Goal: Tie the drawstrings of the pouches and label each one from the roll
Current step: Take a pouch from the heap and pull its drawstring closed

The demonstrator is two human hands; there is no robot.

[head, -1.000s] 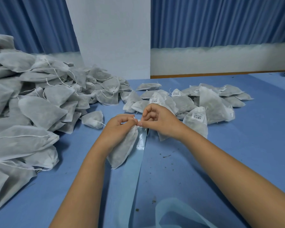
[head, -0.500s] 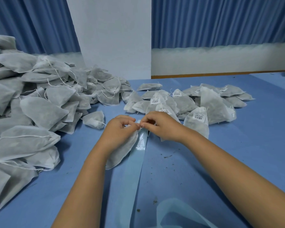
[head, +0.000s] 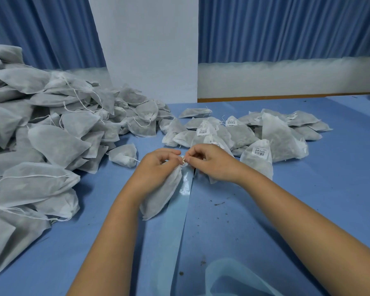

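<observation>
A white fabric pouch (head: 161, 195) lies on the blue table (head: 308, 199) under my left hand (head: 156, 167), which grips its gathered neck. My right hand (head: 212, 162) pinches the white drawstring (head: 183, 160) right at the neck, fingertips of both hands nearly touching. A shiny pale-blue label backing strip (head: 173, 227) runs from under the pouch toward me. Beyond my hands lies a group of labelled pouches (head: 259, 133), each with a white barcode sticker. A large heap of unlabelled pouches (head: 41, 133) fills the left side.
One loose pouch (head: 124, 154) sits just left of my left hand. A curl of translucent backing (head: 233, 278) lies at the near edge. Small dark crumbs dot the table. A white pillar (head: 145, 50) and blue curtains stand behind.
My hands have sunk slightly toward the table while working the drawstring. My right hand's fingers have shifted lower at the pouch's neck. The pouch stays under my left hand.
</observation>
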